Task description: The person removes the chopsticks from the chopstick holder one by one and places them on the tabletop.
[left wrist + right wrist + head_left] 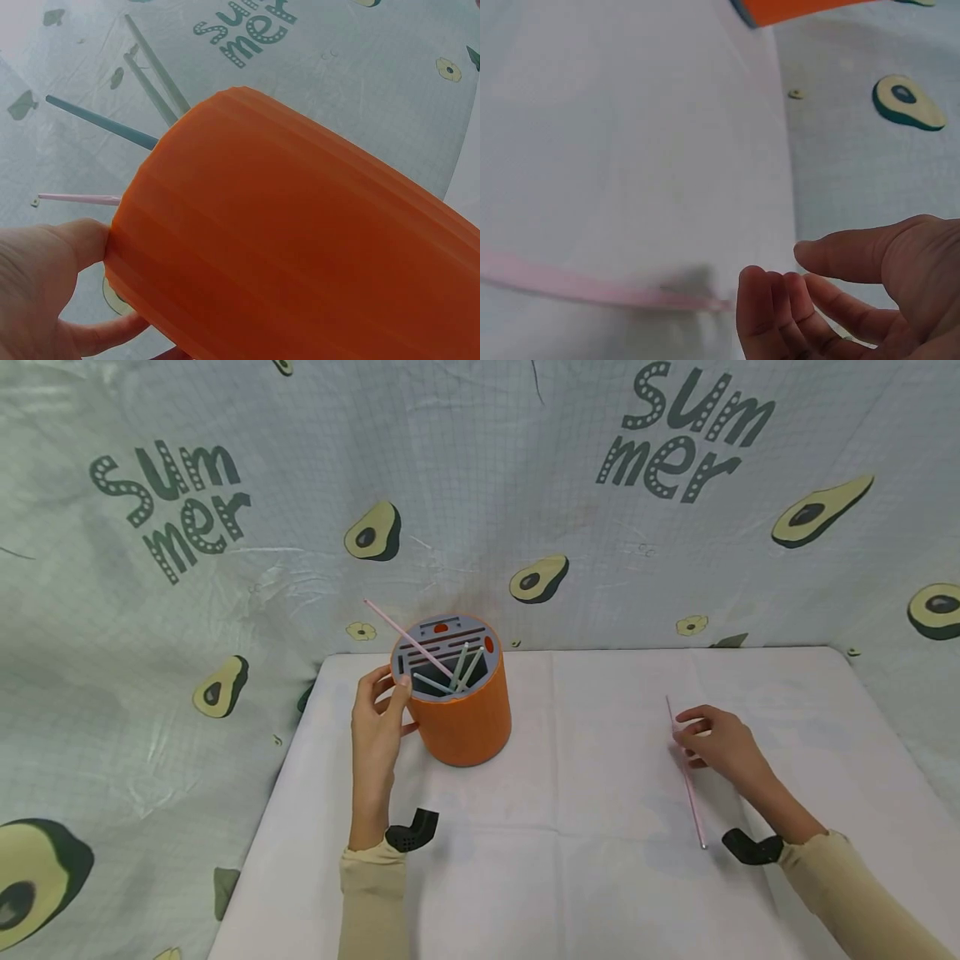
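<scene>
On the left, my left hand (381, 714) grips an orange round holder (465, 735), thumb at its rim and fingers curled against its side. Its grey top has slots and a larger opening. From that opening stick up a pink stick (397, 628) and several pale green sticks (471, 668). In the left wrist view the orange wall (277, 217) fills much of the picture. To the right, another thin pink stick (692, 802) lies on the white table. My right hand (716, 743) hovers over it, fingers loosely bent. In the right wrist view its fingertips (755, 300) stand apart from the thumb with nothing between them.
A white cloth covers the table (555, 877); its far edge meets a hanging sheet (450, 460) printed with avocados and "summer". Both wrists carry a small black camera mount (412, 832). The holder stands near the table's far left corner.
</scene>
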Available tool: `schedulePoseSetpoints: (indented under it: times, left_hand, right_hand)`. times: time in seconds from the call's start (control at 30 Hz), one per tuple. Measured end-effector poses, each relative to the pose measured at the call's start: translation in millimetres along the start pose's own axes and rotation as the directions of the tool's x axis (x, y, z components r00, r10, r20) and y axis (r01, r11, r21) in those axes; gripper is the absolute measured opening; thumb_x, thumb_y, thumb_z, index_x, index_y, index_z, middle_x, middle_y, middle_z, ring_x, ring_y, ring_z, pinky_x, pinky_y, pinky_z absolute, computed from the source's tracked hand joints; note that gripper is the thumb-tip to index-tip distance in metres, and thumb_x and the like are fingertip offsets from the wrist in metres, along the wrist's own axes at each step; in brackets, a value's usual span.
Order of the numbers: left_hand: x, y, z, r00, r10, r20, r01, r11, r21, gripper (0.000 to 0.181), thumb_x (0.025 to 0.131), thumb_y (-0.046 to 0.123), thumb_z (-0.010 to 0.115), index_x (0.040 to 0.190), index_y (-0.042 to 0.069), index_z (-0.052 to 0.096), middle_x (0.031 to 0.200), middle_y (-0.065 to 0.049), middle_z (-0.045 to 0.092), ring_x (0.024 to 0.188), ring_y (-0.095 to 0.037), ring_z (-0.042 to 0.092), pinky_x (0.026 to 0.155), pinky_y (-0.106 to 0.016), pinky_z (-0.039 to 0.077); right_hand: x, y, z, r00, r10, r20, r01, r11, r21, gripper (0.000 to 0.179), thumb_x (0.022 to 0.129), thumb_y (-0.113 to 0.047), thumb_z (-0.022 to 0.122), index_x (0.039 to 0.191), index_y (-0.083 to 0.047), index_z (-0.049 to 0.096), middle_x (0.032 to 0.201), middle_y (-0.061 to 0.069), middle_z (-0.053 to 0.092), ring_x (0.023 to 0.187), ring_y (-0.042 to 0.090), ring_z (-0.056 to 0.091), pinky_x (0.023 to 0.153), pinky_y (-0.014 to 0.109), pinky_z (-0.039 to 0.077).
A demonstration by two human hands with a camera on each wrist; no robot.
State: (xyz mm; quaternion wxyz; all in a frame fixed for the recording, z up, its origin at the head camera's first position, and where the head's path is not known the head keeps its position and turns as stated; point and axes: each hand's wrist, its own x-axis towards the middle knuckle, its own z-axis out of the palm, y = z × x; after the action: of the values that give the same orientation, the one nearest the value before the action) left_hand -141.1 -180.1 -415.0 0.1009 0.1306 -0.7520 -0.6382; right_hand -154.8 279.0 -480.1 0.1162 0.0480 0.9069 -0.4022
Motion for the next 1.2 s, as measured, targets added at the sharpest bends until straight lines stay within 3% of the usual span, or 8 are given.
schedulePoseSetpoints:
  times: [0.2, 0.37, 0.5, 0.63, 0.7, 0.87, 1.2]
  left_hand:
    - [0.4, 0.2, 0.5, 1.000, 0.003, -0.002, -0.003, 1.000, 0.000, 0.056, 0.103, 0.048, 0.062, 0.149, 0.020, 0.049, 0.150, -0.006, 0.055, 0.122, -0.022, 0.056, 0.088, -0.053, 0.062]
    - [0.7, 0.5, 1.6, 1.000, 0.001, -0.005, -0.001, 1.000, 0.005, 0.055, 0.103, 0.047, 0.061, 0.150, 0.020, 0.049, 0.150, -0.006, 0.055, 0.122, -0.022, 0.056, 0.088, -0.053, 0.063]
    - [0.8, 0.5, 1.8, 1.000, -0.002, -0.007, 0.002, 1.000, 0.010, 0.055, 0.103, 0.047, 0.061, 0.150, 0.021, 0.049, 0.150, -0.006, 0.054, 0.122, -0.022, 0.056, 0.088, -0.052, 0.063]
    - [0.8, 0.4, 1.7, 1.000, -0.005, -0.008, 0.005, 1.000, 0.011, 0.056, 0.103, 0.047, 0.061, 0.151, 0.020, 0.048, 0.151, -0.006, 0.054, 0.123, -0.024, 0.055, 0.088, -0.053, 0.062]
    - [0.8, 0.4, 1.8, 1.000, -0.004, -0.008, 0.004, 1.000, 0.009, 0.056, 0.103, 0.047, 0.061, 0.151, 0.020, 0.048, 0.151, -0.006, 0.054, 0.124, -0.025, 0.055, 0.089, -0.054, 0.062]
    - [0.9, -0.3, 2.7, 1.000, 0.006, -0.007, -0.006, 1.000, 0.000, 0.056, 0.103, 0.046, 0.062, 0.150, 0.019, 0.049, 0.151, -0.007, 0.054, 0.125, -0.026, 0.056, 0.089, -0.055, 0.062]
    - [-0.2, -0.2, 3.1, 1.000, 0.005, -0.017, -0.005, 1.000, 0.005, 0.055, 0.103, 0.047, 0.061, 0.150, 0.020, 0.050, 0.150, -0.006, 0.055, 0.124, -0.026, 0.055, 0.087, -0.052, 0.063]
  right_hand:
    - [-0.2, -21.4, -1.5, 0.998, -0.069, 0.003, 0.069, 0.995, 0.065, 0.047, 0.103, -0.022, 0.065, 0.141, 0.004, 0.054, 0.120, 0.023, 0.064, 0.089, 0.023, 0.074, 0.071, 0.028, 0.064]
    - [-1.8, -41.9, -0.3, 0.976, -0.213, -0.039, 0.217, 0.963, 0.159, 0.043, 0.104, -0.023, 0.065, 0.142, -0.004, 0.056, 0.123, 0.014, 0.063, 0.093, 0.002, 0.070, 0.077, 0.025, 0.063]
    - [-1.3, -58.1, 4.6, 0.933, -0.356, -0.047, 0.356, 0.897, 0.263, 0.042, 0.102, -0.021, 0.068, 0.142, -0.011, 0.057, 0.127, 0.003, 0.061, 0.105, -0.004, 0.066, 0.083, 0.019, 0.060]
    - [-0.9, -74.6, 11.4, 0.880, -0.474, -0.036, 0.449, 0.804, 0.389, 0.046, 0.101, -0.010, 0.068, 0.145, -0.011, 0.054, 0.129, -0.004, 0.061, 0.117, 0.003, 0.065, 0.090, 0.018, 0.058]
    - [-1.3, -83.7, 15.6, 0.853, -0.520, -0.036, 0.481, 0.760, 0.437, 0.048, 0.101, -0.005, 0.067, 0.147, -0.011, 0.053, 0.131, 0.000, 0.061, 0.120, 0.008, 0.065, 0.094, 0.018, 0.057]
    - [-2.5, -105.4, 28.1, 0.793, -0.606, -0.060, 0.552, 0.673, 0.492, 0.051, 0.098, 0.001, 0.067, 0.146, -0.005, 0.052, 0.134, 0.013, 0.059, 0.123, 0.014, 0.064, 0.100, 0.019, 0.055]
    - [0.9, -143.4, 59.6, 0.706, -0.698, -0.118, 0.634, 0.548, 0.546, 0.038, 0.098, 0.002, 0.065, 0.135, 0.000, 0.057, 0.130, 0.009, 0.062, 0.123, 0.022, 0.062, 0.110, 0.032, 0.052]
